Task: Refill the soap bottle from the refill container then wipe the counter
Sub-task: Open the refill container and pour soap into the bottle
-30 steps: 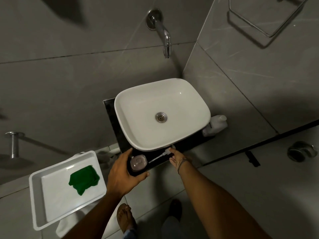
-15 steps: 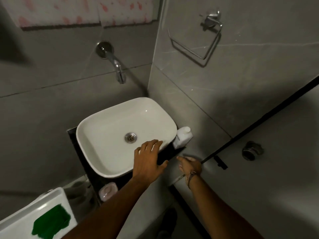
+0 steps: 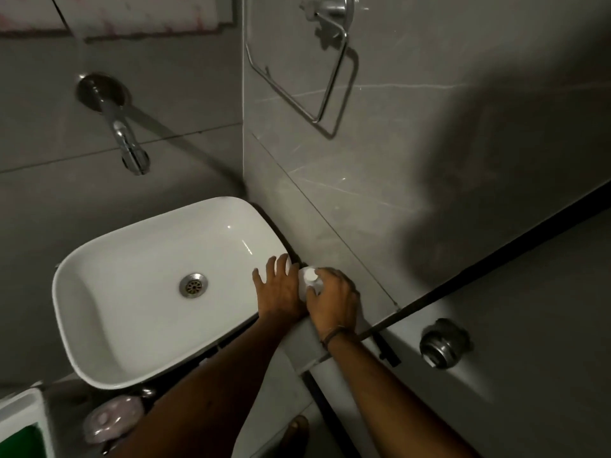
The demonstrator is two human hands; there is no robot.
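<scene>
The white refill container stands on the narrow black counter, squeezed between the white basin and the right wall. My right hand is curled around its body from the right, leaving the round cap in sight. My left hand lies over the basin's right rim with fingers spread, its edge against the container's left side. The pinkish soap bottle sits open-topped at the counter's front left corner, partly behind my left forearm. A green cloth lies in a white tray at the lower left.
A chrome tap juts from the back wall above the basin. A metal towel ring hangs on the right wall, and a round chrome fitting sits lower on it. A foot stands on the floor below.
Both hands have moved from the soap bottle at the counter's front to the right side. My right hand has closed around the refill container. The view shifted right and up.
</scene>
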